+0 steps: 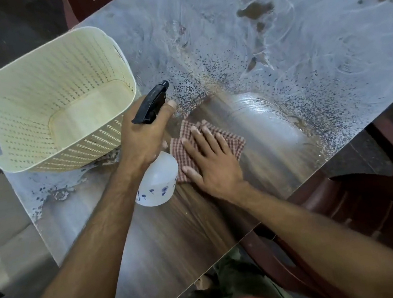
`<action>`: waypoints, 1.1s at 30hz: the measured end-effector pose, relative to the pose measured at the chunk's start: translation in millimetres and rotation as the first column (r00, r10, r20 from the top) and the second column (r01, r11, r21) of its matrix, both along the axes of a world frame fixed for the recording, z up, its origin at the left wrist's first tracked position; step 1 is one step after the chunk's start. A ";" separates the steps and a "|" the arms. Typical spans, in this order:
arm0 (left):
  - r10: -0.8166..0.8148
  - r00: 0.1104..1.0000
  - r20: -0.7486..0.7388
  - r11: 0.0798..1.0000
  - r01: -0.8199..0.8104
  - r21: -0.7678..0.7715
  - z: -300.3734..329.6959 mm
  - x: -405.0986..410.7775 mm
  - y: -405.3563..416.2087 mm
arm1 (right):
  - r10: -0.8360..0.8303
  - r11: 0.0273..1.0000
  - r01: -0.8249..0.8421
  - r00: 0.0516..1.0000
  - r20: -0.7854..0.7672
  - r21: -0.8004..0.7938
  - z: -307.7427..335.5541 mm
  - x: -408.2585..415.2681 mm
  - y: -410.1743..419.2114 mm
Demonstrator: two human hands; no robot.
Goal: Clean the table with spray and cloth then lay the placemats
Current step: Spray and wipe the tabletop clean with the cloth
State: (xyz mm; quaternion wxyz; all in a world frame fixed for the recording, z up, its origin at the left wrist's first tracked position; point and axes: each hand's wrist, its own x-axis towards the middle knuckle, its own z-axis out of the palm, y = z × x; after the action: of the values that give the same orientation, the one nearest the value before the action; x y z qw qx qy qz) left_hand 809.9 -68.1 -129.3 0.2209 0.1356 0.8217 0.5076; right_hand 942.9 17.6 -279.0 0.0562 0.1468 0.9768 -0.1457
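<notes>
My left hand (140,137) grips the neck of a white spray bottle (158,183) with a black trigger head, held just above the table (263,43), nozzle pointing away from me. Flat on a red-and-white checked cloth (232,143) lies my right hand (208,158), fingers spread, pressing it on the wet wood-grain strip near the table's middle. The far part of the table is covered with white dusty film and speckled spray droplets. No placemats are in view.
A cream perforated plastic basket (36,104) stands empty at the table's left edge, close to my left hand. Dark red chairs (370,211) stand along the right side. The table's near edge runs diagonally below my arms.
</notes>
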 end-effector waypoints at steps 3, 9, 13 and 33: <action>0.005 1.000 0.017 1.000 -0.005 0.000 -1.0 -4.6 0.7 | 0.002 1.000 -0.004 0.999 0.046 0.030 0.4 12.5 28.2; 0.010 0.999 0.048 1.000 -0.009 -0.021 -2.1 -5.3 4.2 | -0.280 0.959 0.277 0.958 0.055 0.050 0.7 -92.9 108.4; 0.020 0.998 0.067 1.000 -0.021 0.004 -2.7 -4.6 10.0 | -0.155 0.987 0.153 0.987 0.032 0.051 0.1 -132.3 70.1; -0.149 0.989 0.026 0.989 0.149 -0.013 -5.1 22.6 41.2 | -0.198 0.979 0.197 0.980 0.021 0.060 -1.8 -30.2 76.8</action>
State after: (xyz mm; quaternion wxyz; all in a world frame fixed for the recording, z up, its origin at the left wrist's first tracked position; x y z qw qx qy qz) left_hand 832.5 -26.9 -134.4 0.2694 0.1886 0.8103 0.4851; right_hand 912.7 94.3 -280.7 0.0503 0.2466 0.9603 -0.1204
